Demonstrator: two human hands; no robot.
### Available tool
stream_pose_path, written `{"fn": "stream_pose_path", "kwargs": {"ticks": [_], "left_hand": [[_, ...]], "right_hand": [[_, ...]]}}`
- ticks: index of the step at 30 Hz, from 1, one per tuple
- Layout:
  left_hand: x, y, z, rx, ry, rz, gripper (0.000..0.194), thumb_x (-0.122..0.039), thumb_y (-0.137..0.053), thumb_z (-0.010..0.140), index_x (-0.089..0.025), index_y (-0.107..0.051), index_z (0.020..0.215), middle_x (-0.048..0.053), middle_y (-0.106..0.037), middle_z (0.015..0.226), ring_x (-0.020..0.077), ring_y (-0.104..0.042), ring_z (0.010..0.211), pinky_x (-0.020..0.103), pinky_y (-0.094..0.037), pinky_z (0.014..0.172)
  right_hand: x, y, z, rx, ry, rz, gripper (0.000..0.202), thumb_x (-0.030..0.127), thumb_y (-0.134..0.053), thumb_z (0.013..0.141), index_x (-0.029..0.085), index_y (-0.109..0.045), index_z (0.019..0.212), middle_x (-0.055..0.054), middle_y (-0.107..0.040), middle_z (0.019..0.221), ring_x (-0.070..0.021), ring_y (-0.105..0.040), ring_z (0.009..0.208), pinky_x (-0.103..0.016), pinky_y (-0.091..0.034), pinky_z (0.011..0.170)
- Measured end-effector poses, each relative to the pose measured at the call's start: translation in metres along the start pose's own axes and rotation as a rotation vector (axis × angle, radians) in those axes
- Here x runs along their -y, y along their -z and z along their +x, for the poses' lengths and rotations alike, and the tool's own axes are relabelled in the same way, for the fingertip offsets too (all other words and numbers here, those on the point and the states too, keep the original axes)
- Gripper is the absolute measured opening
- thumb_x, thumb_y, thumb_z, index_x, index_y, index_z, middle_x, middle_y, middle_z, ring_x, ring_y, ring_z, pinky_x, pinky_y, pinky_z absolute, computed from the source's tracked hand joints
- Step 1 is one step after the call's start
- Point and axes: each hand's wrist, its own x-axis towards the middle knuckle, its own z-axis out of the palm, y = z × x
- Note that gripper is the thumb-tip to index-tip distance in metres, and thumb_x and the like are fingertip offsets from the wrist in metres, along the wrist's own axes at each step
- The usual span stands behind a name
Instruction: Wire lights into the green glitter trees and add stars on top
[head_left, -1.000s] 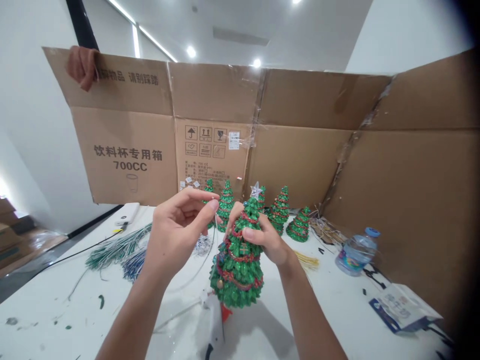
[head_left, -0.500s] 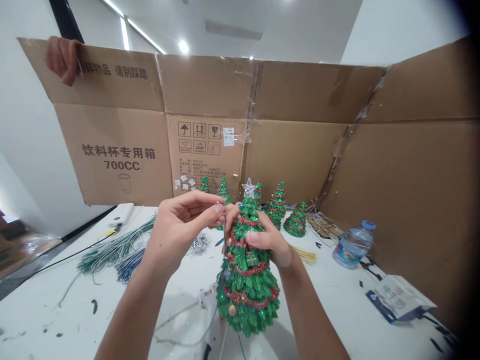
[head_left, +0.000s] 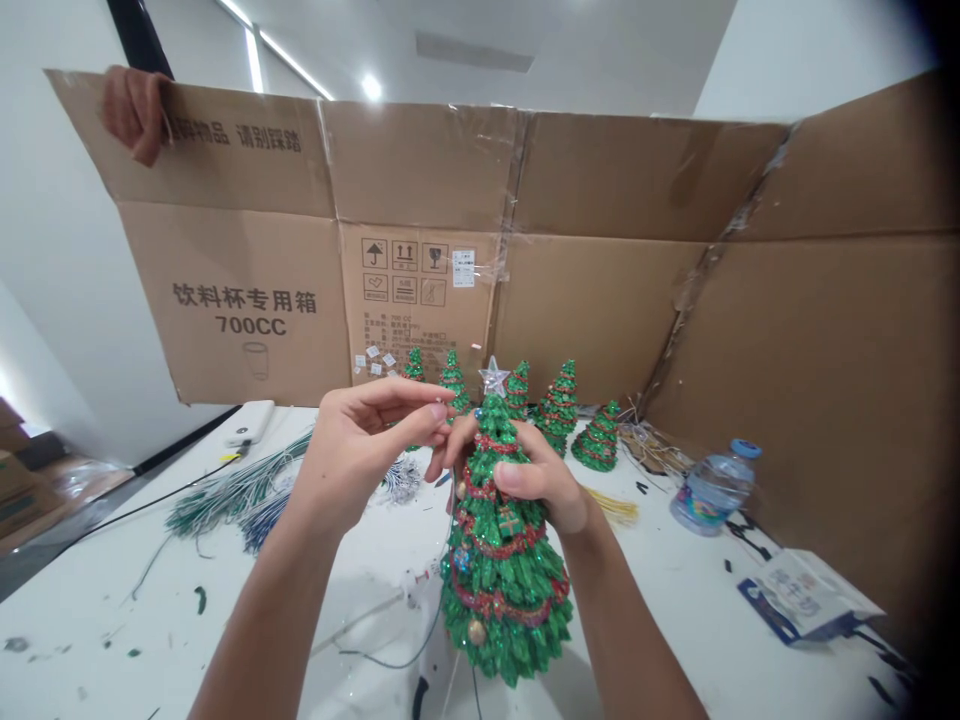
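Note:
A green glittery tree [head_left: 504, 570] with red garlands, small ornaments and a clear star [head_left: 494, 377] on top stands upright near the middle. My right hand [head_left: 544, 480] is wrapped round its upper part, thumb on the front and fingers behind. Just left of the tree top, my left hand [head_left: 360, 440] pinches with thumb and fingertips; what lies between them is too small to name. A thin dark wire [head_left: 397, 664] curves beside the tree's lower left.
Several smaller trees [head_left: 556, 405] stand behind. Wire bundles [head_left: 225, 492] lie left; a water bottle [head_left: 712, 488] and a packet [head_left: 802, 595] are right. A cardboard wall [head_left: 420, 160] borders the table, with another person's hand [head_left: 135, 112] on its top edge.
The view has shifted slightly, so the background sits a little further right. The held tree's base has swung slightly right and its star slightly left. Both hands keep their grips.

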Motion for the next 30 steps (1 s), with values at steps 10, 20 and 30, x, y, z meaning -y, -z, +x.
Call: {"fn": "stream_pose_path", "kwargs": {"ticks": [10, 20, 30], "left_hand": [[0.004, -0.003, 0.003, -0.081, -0.083, 0.038, 0.013, -0.016, -0.083, 0.084, -0.026, -0.089, 0.089, -0.001, -0.081, 0.077, 0.0091, -0.074, 0.064, 0.015, -0.062, 0.061], [0.0, -0.008, 0.002, -0.255, -0.176, 0.119, 0.009, -0.014, -0.081, 0.08, -0.022, -0.086, 0.082, -0.002, -0.078, 0.07, 0.0082, -0.07, 0.056, 0.015, -0.059, 0.055], [0.004, 0.006, 0.006, -0.017, 0.102, 0.136, 0.067, -0.052, -0.092, 0.083, -0.02, -0.073, 0.139, 0.011, -0.084, 0.105, 0.014, -0.07, 0.067, 0.022, -0.055, 0.051]], "right_hand": [[-0.004, -0.003, 0.002, 0.007, 0.015, 0.063, 0.025, 0.044, -0.074, 0.087, 0.019, -0.079, 0.09, -0.008, -0.075, 0.094, -0.0249, -0.066, 0.09, -0.035, -0.055, 0.081], [-0.004, -0.008, 0.002, 0.056, -0.041, 0.054, 0.038, 0.049, -0.076, 0.088, 0.018, -0.084, 0.108, -0.007, -0.075, 0.095, -0.022, -0.066, 0.082, -0.033, -0.053, 0.075], [-0.003, 0.004, -0.005, -0.235, 0.025, 0.041, 0.038, 0.048, -0.07, 0.091, 0.021, -0.081, 0.116, -0.009, -0.079, 0.104, -0.0232, -0.07, 0.081, -0.038, -0.058, 0.074]]}}
